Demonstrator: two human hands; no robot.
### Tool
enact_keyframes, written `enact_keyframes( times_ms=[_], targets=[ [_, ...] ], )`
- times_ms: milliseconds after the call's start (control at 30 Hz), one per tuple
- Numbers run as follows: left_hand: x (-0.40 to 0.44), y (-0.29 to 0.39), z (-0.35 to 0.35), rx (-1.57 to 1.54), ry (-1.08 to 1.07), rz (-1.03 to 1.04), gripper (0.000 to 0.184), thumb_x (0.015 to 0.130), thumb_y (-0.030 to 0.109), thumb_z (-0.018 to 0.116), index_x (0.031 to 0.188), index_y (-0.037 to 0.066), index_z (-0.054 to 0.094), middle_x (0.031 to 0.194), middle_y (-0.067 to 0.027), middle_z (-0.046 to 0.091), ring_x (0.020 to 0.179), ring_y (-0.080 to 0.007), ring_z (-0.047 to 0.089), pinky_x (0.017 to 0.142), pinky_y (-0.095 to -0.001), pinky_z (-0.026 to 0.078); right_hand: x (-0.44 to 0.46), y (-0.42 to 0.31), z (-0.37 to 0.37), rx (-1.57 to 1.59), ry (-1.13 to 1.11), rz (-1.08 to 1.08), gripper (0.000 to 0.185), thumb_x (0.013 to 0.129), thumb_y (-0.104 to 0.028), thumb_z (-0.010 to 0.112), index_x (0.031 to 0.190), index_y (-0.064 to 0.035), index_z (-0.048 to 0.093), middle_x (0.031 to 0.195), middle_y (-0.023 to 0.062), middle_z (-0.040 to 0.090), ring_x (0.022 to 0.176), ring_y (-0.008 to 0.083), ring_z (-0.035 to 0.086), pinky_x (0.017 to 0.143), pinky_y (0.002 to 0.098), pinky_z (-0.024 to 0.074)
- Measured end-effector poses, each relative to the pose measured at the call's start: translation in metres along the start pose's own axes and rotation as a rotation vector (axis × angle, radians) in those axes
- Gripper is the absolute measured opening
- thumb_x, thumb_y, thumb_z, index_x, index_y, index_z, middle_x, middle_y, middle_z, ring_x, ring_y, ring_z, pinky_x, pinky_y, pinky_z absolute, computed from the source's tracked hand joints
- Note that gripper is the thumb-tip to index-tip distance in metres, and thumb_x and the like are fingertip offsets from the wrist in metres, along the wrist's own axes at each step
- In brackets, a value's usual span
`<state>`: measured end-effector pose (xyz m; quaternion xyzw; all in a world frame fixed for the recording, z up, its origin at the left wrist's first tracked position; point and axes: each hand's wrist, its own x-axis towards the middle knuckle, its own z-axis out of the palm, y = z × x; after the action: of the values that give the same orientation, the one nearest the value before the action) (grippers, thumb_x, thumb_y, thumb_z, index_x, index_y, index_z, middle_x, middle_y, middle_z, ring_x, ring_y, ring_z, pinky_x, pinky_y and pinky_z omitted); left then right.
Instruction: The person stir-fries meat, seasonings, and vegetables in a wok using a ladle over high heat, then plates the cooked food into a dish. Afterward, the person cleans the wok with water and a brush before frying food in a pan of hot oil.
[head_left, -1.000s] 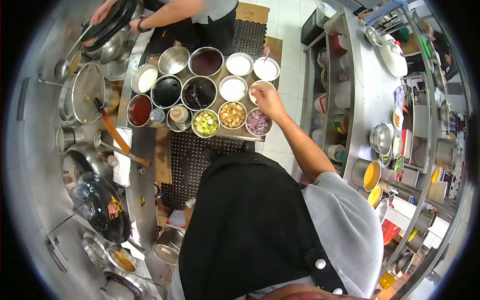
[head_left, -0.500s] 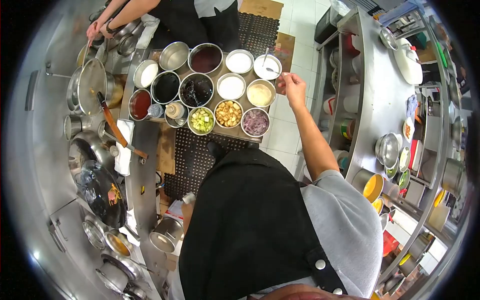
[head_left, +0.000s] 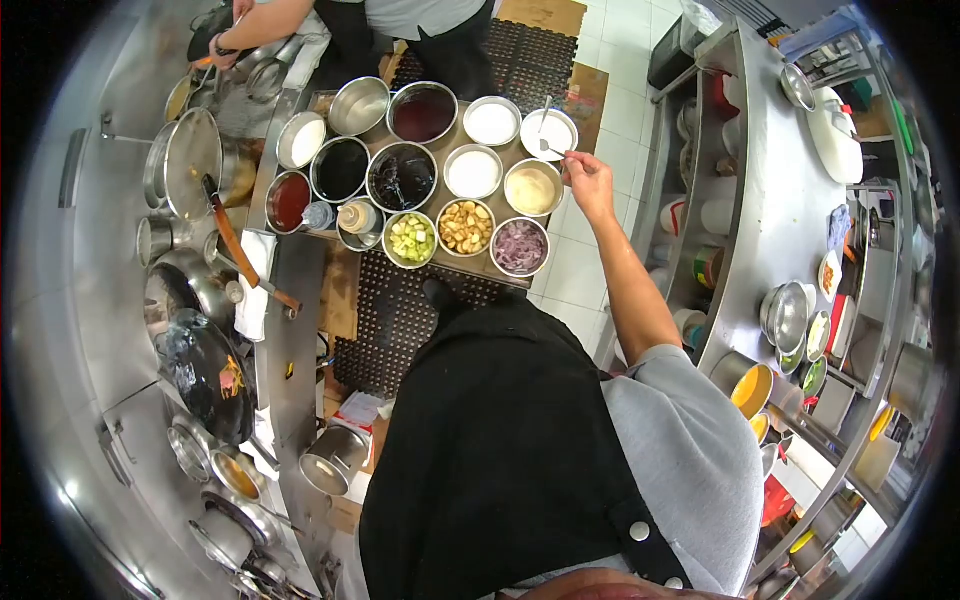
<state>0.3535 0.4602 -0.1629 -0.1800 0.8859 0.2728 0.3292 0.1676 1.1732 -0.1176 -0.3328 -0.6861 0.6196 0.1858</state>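
Note:
My right hand (head_left: 588, 182) pinches the handle of a small metal spoon (head_left: 549, 148). The spoon's bowl end is over a metal bowl (head_left: 523, 134) of white powder at the table's far right corner. Another utensil handle (head_left: 545, 113) leans at that bowl's far side. Just below my hand is a bowl of pale yellowish powder (head_left: 533, 188), and nearer to me one of chopped purple onion (head_left: 520, 246). Bowls of browned garlic-like pieces (head_left: 466, 227) and cut green vegetable (head_left: 411, 239) sit to their left. My left hand is out of sight.
More bowls with dark, red and white contents share the table, beside squeeze bottles (head_left: 356, 216). At left a stove holds a black wok (head_left: 212, 385) and pots. A steel counter (head_left: 755, 200) runs along the right. Across the table stands another person (head_left: 410, 30).
The spoon in my right hand has tipped and dropped slightly toward the white powder. My left forearm has left view. The other person has shifted, and the whole view has moved a little.

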Motion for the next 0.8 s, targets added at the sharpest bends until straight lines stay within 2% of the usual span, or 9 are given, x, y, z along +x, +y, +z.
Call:
enact_keyframes(
  times_ms=[167,367,433,467,600,667,700,767,800],
  targets=[
    [-0.003,-0.010,-0.003,-0.010,0.004,-0.029,0.037,0.079,0.012,0.075,0.114,0.000,0.071,0.100,-0.0128,0.075,0.092,-0.0248,0.072,0.082,-0.0383,0.056,-0.009,-0.015,0.000,0.072,-0.001,0.101,0.027,0.099,-0.014,0.062,0.117,0.0026,0.072,0.100,0.0094,0.077,0.073,0.0114,0.067,0.059,0.0268,0.0508],
    [0.010,-0.021,-0.004,-0.080,0.003,-0.033,0.038,0.079,0.012,0.075,0.115,0.000,0.071,0.101,-0.0129,0.075,0.093,-0.0249,0.072,0.082,-0.0383,0.056,-0.028,-0.045,-0.015,0.425,0.079,0.208,0.026,0.099,-0.013,0.065,0.120,0.0016,0.070,0.105,0.0134,0.077,0.072,0.0134,0.070,0.052,0.0256,0.0466],
    [0.017,-0.018,-0.010,-0.205,-0.006,-0.010,0.046,0.078,0.012,0.078,0.120,-0.001,0.068,0.110,-0.0141,0.075,0.099,-0.0262,0.072,0.085,-0.0374,0.056,-0.044,-0.065,-0.010,0.438,0.043,0.185,0.027,0.099,-0.013,0.065,0.122,0.0022,0.069,0.106,0.0142,0.077,0.074,0.0133,0.069,0.053,0.0253,0.0462],
    [0.017,-0.015,-0.019,-0.111,-0.031,0.124,0.054,0.076,0.012,0.080,0.125,-0.003,0.064,0.111,-0.0161,0.074,0.101,-0.0278,0.072,0.086,-0.0369,0.056,-0.054,-0.074,-0.004,0.437,0.001,0.163,0.027,0.099,-0.013,0.065,0.122,0.0021,0.068,0.107,0.0148,0.077,0.075,0.0134,0.069,0.054,0.0251,0.0463],
    [0.039,-0.050,-0.025,-0.195,0.008,-0.037,0.065,0.073,0.016,0.083,0.129,-0.005,0.059,0.110,-0.0186,0.074,0.102,-0.0311,0.072,0.088,-0.0392,0.056,-0.112,-0.122,0.060,0.402,-0.172,0.129,0.029,0.099,-0.013,0.065,0.123,0.0040,0.068,0.108,0.0155,0.076,0.076,0.0138,0.069,0.055,0.0251,0.0468],
    [0.061,-0.108,-0.010,-0.167,0.124,0.020,0.076,0.071,0.021,0.084,0.135,-0.006,0.054,0.112,-0.0222,0.073,0.106,-0.0355,0.071,0.093,-0.0421,0.055,-0.149,-0.137,0.110,0.391,-0.293,0.137,0.029,0.100,-0.014,0.065,0.122,0.0034,0.068,0.109,0.0161,0.076,0.076,0.0139,0.068,0.055,0.0251,0.0472],
    [0.090,-0.175,0.017,0.030,0.246,0.175,0.074,0.069,0.027,0.084,0.130,-0.007,0.059,0.115,-0.0248,0.072,0.112,-0.0382,0.069,0.097,-0.0432,0.053,-0.165,-0.137,0.139,0.337,-0.352,0.136,0.029,0.100,-0.015,0.065,0.122,0.0024,0.068,0.108,0.0156,0.075,0.076,0.0134,0.068,0.056,0.0248,0.0475],
    [0.032,-0.124,-0.050,-0.124,0.062,-0.120,0.066,0.069,0.031,0.085,0.121,-0.005,0.066,0.112,-0.0255,0.073,0.109,-0.0392,0.070,0.095,-0.0432,0.054,-0.212,-0.151,0.211,0.323,-0.490,0.205,0.030,0.100,-0.017,0.065,0.124,0.0015,0.068,0.109,0.0144,0.075,0.076,0.0128,0.068,0.056,0.0237,0.0466],
    [0.026,-0.161,-0.045,-0.173,0.102,-0.173,0.066,0.069,0.031,0.085,0.121,-0.005,0.066,0.112,-0.0255,0.073,0.109,-0.0392,0.070,0.095,-0.0432,0.054,-0.238,-0.156,0.250,0.287,-0.580,0.206,0.031,0.101,-0.018,0.065,0.125,0.0007,0.068,0.109,0.0131,0.075,0.077,0.0128,0.068,0.057,0.0233,0.0460]
  ],
)
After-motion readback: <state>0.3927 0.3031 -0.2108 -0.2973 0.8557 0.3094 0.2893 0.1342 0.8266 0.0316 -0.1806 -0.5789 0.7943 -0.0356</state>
